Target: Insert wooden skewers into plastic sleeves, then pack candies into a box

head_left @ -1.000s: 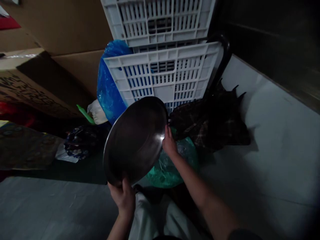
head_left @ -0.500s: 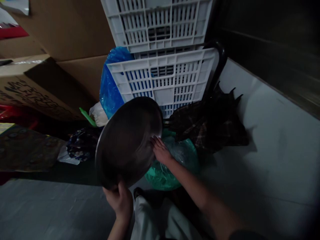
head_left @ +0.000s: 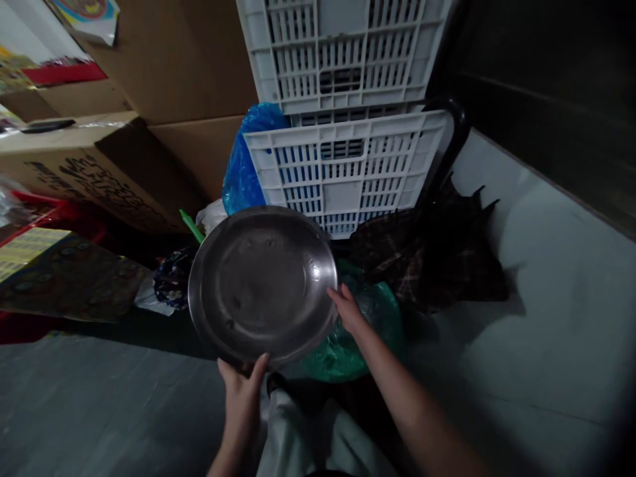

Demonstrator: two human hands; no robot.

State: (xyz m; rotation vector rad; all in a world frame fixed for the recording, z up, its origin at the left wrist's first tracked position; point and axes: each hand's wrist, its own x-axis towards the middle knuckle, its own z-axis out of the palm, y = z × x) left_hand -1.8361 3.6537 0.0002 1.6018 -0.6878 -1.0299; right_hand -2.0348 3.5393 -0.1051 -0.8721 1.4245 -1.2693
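A round steel plate (head_left: pixel 263 285) faces me, its hollow side up, held in front of two stacked white crates. My left hand (head_left: pixel 242 391) grips its near rim from below. My right hand (head_left: pixel 348 310) holds the right rim with the fingertips. Under the plate's right side lies a green plastic bag (head_left: pixel 368 331).
Two white slatted crates (head_left: pixel 342 159) stand stacked at the back, a blue plastic bag (head_left: pixel 243 172) beside them. A dark checked cloth (head_left: pixel 432 252) lies to the right. Cardboard boxes (head_left: pixel 99 165) fill the left. A pale wall (head_left: pixel 546 265) runs along the right.
The plate has turned from edge-tilted to facing me with its inside showing. My right hand slid from the plate's back to its right rim. The view shifted slightly left.
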